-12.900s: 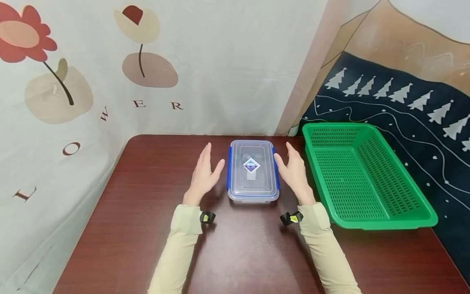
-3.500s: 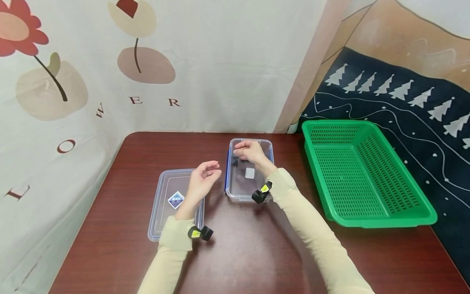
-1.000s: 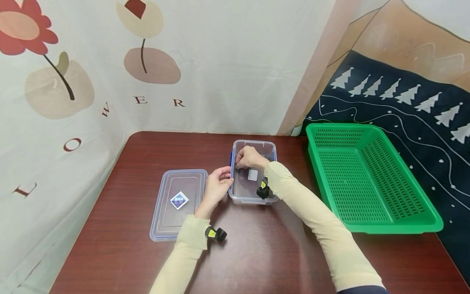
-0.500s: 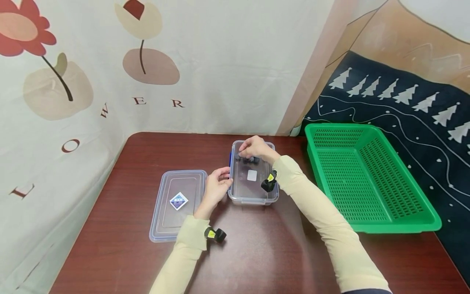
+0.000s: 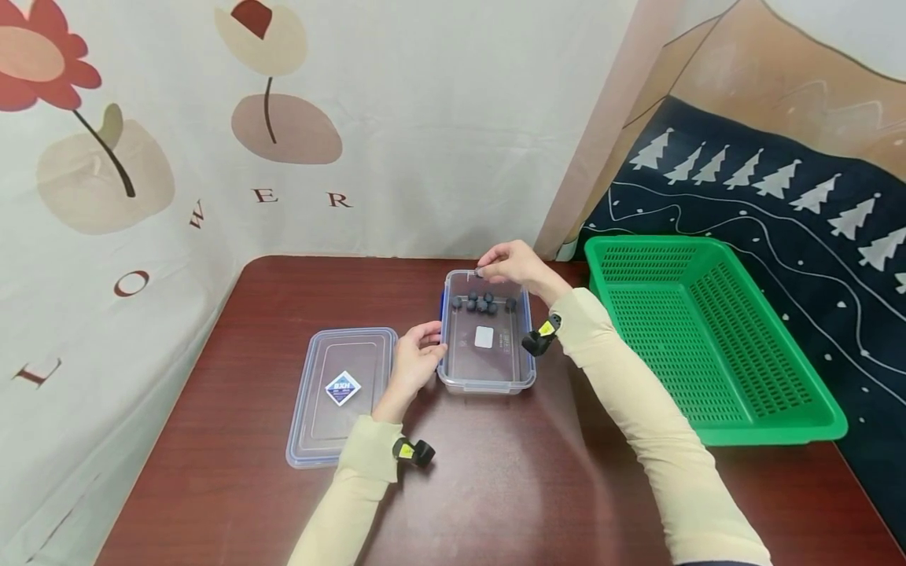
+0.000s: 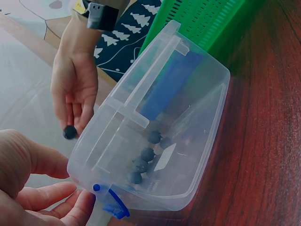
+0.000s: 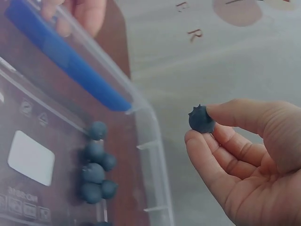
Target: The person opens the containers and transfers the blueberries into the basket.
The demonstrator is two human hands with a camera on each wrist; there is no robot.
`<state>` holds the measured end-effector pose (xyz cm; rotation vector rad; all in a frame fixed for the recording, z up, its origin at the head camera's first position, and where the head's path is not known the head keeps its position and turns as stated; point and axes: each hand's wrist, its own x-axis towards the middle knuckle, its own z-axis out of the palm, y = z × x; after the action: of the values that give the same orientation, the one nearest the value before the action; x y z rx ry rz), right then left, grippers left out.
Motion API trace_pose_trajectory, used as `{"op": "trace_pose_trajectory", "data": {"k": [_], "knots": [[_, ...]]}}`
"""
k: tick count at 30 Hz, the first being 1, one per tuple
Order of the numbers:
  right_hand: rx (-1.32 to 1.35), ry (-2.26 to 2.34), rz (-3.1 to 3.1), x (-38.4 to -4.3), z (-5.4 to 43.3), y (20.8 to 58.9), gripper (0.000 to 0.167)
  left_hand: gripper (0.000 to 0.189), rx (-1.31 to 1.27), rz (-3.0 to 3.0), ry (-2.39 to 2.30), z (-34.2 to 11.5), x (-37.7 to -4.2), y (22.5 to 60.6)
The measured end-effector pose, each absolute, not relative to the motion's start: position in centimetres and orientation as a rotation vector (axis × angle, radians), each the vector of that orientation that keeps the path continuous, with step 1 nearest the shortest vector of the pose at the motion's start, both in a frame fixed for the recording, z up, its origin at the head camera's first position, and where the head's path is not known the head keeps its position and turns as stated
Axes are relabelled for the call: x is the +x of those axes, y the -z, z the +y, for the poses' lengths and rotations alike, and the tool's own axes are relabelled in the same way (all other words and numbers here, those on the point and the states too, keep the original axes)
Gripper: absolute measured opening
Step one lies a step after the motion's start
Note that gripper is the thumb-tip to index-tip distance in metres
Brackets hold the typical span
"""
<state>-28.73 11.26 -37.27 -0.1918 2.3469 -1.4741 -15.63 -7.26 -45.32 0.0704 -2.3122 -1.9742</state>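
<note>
Relative to the preceding frame, the right hand (image 5: 520, 263) has risen and shifted from above the container's interior toward its far rim, exposing the berries beneath. The dark red-brown table (image 5: 481, 479), smooth and faintly glossy with fine wood grain, bears every item. At right lies a green plastic basket (image 5: 679, 354), rectangular, with flared, slotted walls. At centre stands a clear plastic container (image 5: 488, 368), a rounded rectangle; a blue latch (image 7: 70, 66) hangs along its left wall. Its transparent lid (image 5: 340, 432) lies flat at left, off the container, bearing a diamond-shaped sticker (image 5: 343, 388). The left hand (image 5: 416, 363) rests against the container's left wall, thumb and slightly bent fingers apart, without a clear grip. The right hand pinches one blueberry (image 7: 201, 120) between thumb and fingertips, the remaining fingers loosely bent; the fruit is in the air near the far rim, apart from it. Such a berry is probably very light, smooth, inclined to roll and easily bruised; a gentle hold on opposite sides, clear of the pointed crown, should suit it. The loose blueberries (image 7: 93, 173), near-spherical, matte and slate-blue, lie clustered on the container's floor toward its far end.
</note>
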Motion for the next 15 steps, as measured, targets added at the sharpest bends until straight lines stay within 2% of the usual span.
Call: {"op": "trace_pose_trajectory", "data": {"k": [15], "knots": [[-0.157, 1.718, 2.314, -28.3, 16.8, 34.2, 0.029, 0.036, 0.075, -2.307, 1.986, -7.3, -15.7, 45.3]]}}
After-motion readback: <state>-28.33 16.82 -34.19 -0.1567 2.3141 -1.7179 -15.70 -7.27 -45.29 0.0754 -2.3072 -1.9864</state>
